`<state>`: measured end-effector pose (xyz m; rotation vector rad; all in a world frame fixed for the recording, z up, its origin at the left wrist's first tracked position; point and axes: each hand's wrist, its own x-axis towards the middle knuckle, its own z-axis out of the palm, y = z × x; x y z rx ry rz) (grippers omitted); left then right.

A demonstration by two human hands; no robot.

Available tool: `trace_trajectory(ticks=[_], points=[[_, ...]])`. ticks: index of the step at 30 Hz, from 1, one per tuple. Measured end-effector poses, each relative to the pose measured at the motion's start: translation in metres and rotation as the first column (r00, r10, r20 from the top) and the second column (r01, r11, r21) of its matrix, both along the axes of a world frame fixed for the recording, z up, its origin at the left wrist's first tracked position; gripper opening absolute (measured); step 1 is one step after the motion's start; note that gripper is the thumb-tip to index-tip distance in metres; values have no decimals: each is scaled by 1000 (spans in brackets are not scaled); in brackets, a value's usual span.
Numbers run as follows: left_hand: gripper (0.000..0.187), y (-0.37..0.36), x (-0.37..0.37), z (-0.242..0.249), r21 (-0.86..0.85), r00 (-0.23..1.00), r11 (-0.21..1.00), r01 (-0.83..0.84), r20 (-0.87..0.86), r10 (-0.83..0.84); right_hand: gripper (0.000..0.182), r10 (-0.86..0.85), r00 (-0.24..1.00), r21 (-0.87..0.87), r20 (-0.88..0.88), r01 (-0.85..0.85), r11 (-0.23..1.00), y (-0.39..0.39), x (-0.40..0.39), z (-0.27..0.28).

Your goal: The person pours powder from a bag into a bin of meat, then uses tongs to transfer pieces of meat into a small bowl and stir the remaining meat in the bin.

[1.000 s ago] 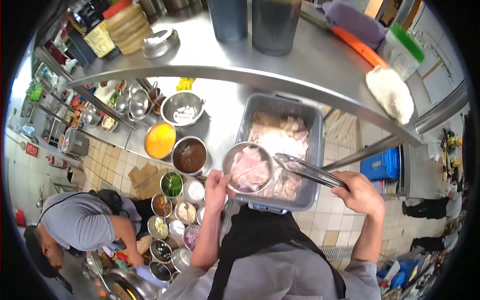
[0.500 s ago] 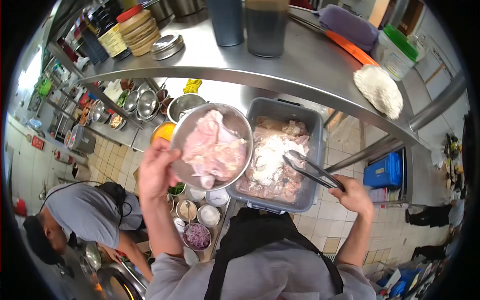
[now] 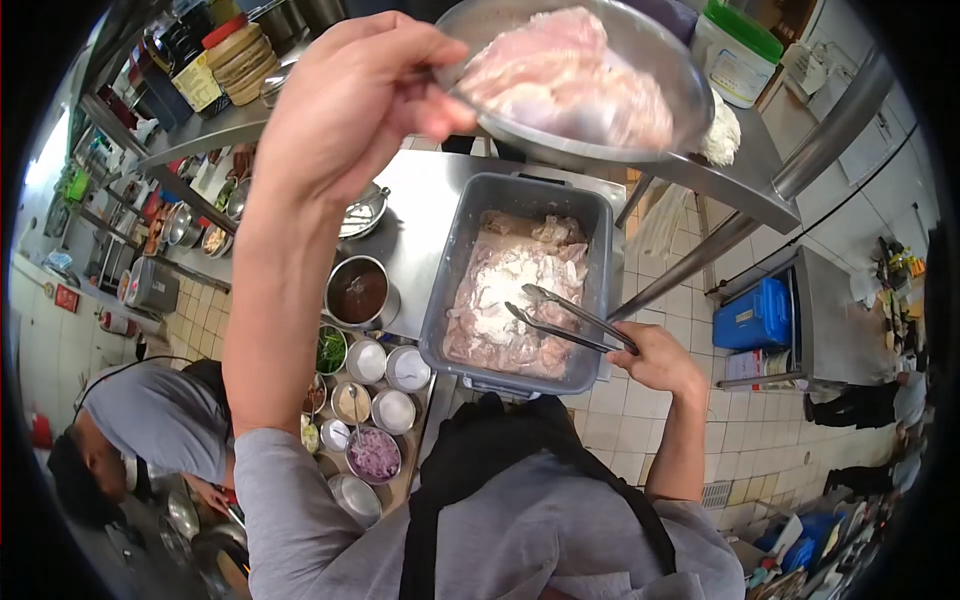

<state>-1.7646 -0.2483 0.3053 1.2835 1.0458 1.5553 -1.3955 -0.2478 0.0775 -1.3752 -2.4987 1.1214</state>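
Observation:
My left hand [image 3: 350, 95] grips the rim of a steel bowl [image 3: 660, 90] full of raw pale chicken pieces [image 3: 565, 75], lifted high, close to the camera, in front of the upper steel shelf. My right hand [image 3: 655, 358] holds metal tongs [image 3: 565, 320] whose tips hang over a grey plastic tub [image 3: 455, 260]. The tub sits on the steel counter and holds meat dusted with white flour [image 3: 505, 290].
Several small bowls of sauces and seasonings, among them a dark sauce bowl [image 3: 357, 291] and chopped red onion [image 3: 375, 452], line the counter's left. A person in a grey shirt [image 3: 140, 430] works at lower left. A blue crate [image 3: 755, 315] sits on the tiled floor.
My left hand has raised the bowl of chicken from over the tub up towards the shelf. My right hand with the tongs has stayed over the tub.

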Motion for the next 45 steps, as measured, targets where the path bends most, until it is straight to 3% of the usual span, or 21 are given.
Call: trace_trajectory(ticks=[1,4,9,11,12,15,16,18,20,22,23,24,26,27,28,29,31,35,37,40,45], points=[[13,16,-15,-8,-2,999,999,39,-34,-39,42,14,1000,3,2,-14,1000,1,4,-4],[16,33,11,-13,-5,991,991,-133,20,133,47,63,998,-7,16,-63,998,7,20,-22],[25,45,49,-2,-54,978,989,-137,152,144,51,170,982,-10,79,-170,985,32,38,-35],[27,28,69,1,44,988,999,5,152,-11,49,208,970,59,126,-216,975,43,48,-49],[29,26,77,3,48,989,999,-9,149,2,47,225,964,95,145,-240,966,46,49,-51],[38,12,74,-19,70,971,969,-237,47,234,40,268,925,152,269,-316,937,54,48,-39],[20,7,55,-44,130,934,934,-333,-92,346,39,280,912,183,299,-343,921,56,47,-38],[21,-32,66,-82,185,814,835,-518,-194,547,44,312,871,120,380,-381,917,60,35,-20],[20,-64,46,-150,13,692,724,-690,-284,664,46,330,835,86,440,-405,910,60,22,-9],[17,-98,21,-242,-162,633,614,-772,-111,766,44,338,808,81,482,-425,901,55,10,-4],[18,-119,5,-300,-214,593,557,-802,-172,787,42,345,789,53,508,-429,902,52,1,-5],[15,-138,-4,-358,-295,532,451,-842,-313,787,41,350,768,26,536,-430,903,47,-8,-8],[31,-167,-14,-450,-448,599,398,-800,-580,552,36,390,701,-71,597,-437,896,38,-29,-20],[45,-175,-8,-481,-281,514,504,-817,-752,412,32,427,654,-143,624,-441,886,34,-43,-34],[55,-170,0,-483,-583,760,489,-649,-535,370,30,463,605,-216,647,-438,873,31,-55,-51],[45,-162,19,-460,-697,864,527,-487,-299,404,29,390,686,-119,615,-407,905,31,-60,-80],[43,-154,25,-451,-703,872,567,-429,-157,465,28,242,822,74,516,-325,943,42,-68,-133],[41,-156,27,-459,-662,848,624,-414,-32,529,30,193,774,77,603,-298,951,88,-120,-134],[48,-154,25,-460,-672,843,627,-394,8,538,31,-22,860,234,510,-114,965,112,-139,-158],[58,-157,21,-458,-661,850,660,-357,64,523,30,-87,917,313,390,-44,949,136,-169,-195],[65,-161,18,-460,-645,841,696,-316,150,520,30,126,829,85,544,-204,975,69,-145,-152]])
